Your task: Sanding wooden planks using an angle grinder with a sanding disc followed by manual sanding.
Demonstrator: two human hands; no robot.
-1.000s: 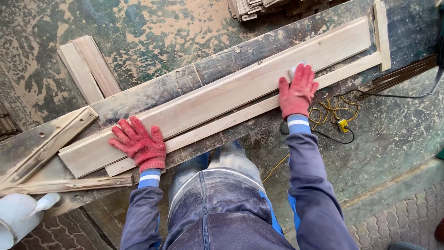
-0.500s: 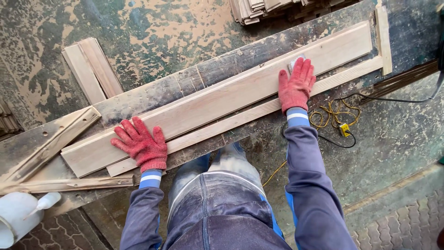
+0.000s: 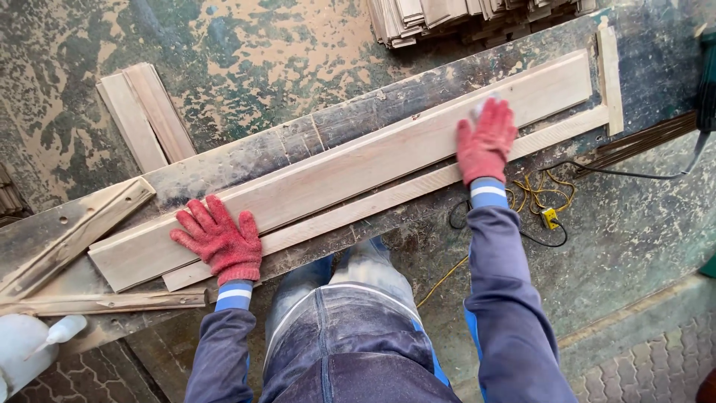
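A long pale wooden plank (image 3: 350, 168) lies slantwise on a dark, dusty workbench (image 3: 298, 134). My left hand (image 3: 216, 239), in a red glove, presses flat on the plank's near-left end with fingers spread. My right hand (image 3: 486, 142), also red-gloved and blurred by motion, lies on the plank towards its right end. It covers a small light-coloured sanding pad (image 3: 477, 109), of which only a corner shows at the fingertips. A thin wooden strip (image 3: 358, 209) runs along the plank's near edge.
A short strip (image 3: 610, 75) stands across the plank's right end. Two loose boards (image 3: 142, 112) lie on the floor at left, and a stack of wood (image 3: 447, 15) at top. Yellow and black cables (image 3: 548, 198) trail at right. A white bottle (image 3: 30, 347) stands at lower left.
My right hand slid a little left along the plank, then back to the right, with the pad under it. My left hand has stayed pressed on the plank's left end.
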